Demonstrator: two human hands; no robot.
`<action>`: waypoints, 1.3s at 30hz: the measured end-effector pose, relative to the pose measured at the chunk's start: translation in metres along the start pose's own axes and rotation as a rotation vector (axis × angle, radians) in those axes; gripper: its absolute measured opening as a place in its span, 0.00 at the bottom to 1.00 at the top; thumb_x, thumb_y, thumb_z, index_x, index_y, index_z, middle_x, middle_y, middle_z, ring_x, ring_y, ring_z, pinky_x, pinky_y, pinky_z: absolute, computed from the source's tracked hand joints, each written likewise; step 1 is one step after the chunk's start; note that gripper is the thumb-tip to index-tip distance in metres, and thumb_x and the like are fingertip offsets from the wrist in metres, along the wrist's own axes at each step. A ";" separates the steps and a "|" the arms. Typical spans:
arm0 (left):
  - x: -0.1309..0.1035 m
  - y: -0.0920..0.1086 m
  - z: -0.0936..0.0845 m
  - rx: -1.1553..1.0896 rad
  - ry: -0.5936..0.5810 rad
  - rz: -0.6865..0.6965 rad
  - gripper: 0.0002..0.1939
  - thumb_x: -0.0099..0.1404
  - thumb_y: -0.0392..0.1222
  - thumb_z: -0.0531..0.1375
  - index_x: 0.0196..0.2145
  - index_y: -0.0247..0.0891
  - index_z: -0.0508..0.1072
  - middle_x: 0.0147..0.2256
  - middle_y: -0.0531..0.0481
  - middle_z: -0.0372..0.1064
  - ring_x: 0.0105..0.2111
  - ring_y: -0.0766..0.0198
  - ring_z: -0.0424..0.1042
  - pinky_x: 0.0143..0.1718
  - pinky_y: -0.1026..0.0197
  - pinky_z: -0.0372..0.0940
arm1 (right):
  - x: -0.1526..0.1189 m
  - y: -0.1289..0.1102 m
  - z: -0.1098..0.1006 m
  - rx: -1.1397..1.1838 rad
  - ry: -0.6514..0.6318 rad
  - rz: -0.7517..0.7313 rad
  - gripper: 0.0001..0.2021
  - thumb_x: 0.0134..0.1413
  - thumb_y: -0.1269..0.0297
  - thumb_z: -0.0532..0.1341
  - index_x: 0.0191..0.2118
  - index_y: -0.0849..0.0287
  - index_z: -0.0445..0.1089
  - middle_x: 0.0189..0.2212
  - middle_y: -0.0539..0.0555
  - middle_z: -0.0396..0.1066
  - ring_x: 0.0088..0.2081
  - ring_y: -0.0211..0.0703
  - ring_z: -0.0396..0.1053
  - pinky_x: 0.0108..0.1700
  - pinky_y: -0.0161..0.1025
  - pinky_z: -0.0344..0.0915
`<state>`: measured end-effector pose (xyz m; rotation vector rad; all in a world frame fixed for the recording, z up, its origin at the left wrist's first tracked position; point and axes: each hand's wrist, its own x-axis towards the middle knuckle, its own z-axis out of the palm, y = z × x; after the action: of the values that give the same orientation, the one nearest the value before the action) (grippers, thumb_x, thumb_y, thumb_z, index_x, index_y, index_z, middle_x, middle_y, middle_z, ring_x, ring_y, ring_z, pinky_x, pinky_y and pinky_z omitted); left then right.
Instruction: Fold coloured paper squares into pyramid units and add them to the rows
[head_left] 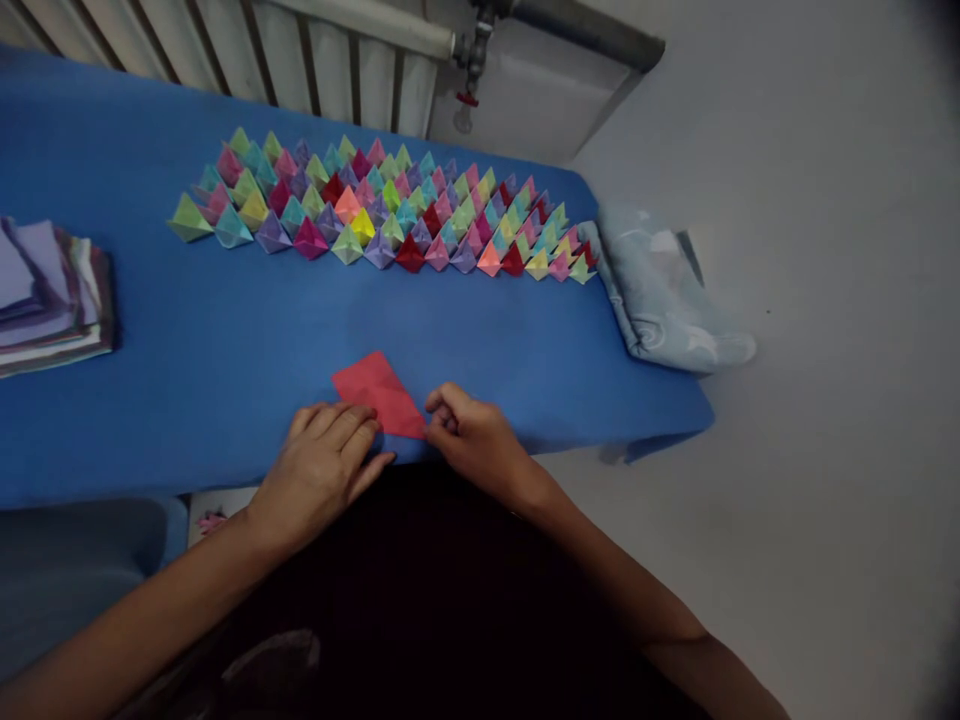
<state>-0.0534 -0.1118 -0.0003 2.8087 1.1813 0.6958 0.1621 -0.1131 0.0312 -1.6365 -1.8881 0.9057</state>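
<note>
A red sheet of origami paper (pixel 380 393), creased and partly folded, lies at the front edge of the blue-covered table (pixel 247 340). My left hand (pixel 330 450) rests flat on its lower left side, fingers stretched out and thumb apart. With curled fingers, my right hand (pixel 466 428) pinches the paper's right-hand corner between thumb and forefinger. Behind the paper stand rows of small folded paper boats (pixel 349 240) in many colours.
On the left lies a stack of coloured paper sheets (pixel 56 300). A folded grey-blue cloth (pixel 660 290) sits at the table's right end, beside the wall (pixel 832 330). Along the back runs a white radiator (pixel 285 60) with a red-handled valve (pixel 467 98). A blue seat (pixel 90 560) stands at lower left.
</note>
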 end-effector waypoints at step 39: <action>0.025 0.005 -0.036 -0.445 0.187 -0.136 0.06 0.70 0.41 0.59 0.40 0.42 0.76 0.36 0.51 0.78 0.35 0.62 0.74 0.43 0.55 0.64 | -0.002 -0.013 -0.022 0.066 0.188 -0.560 0.21 0.56 0.57 0.68 0.55 0.52 0.68 0.48 0.55 0.74 0.52 0.49 0.70 0.56 0.50 0.63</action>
<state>-0.0492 -0.1036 0.0427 2.3182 1.0653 1.0742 0.1695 -0.1121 0.0558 -1.0212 -1.9988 0.5491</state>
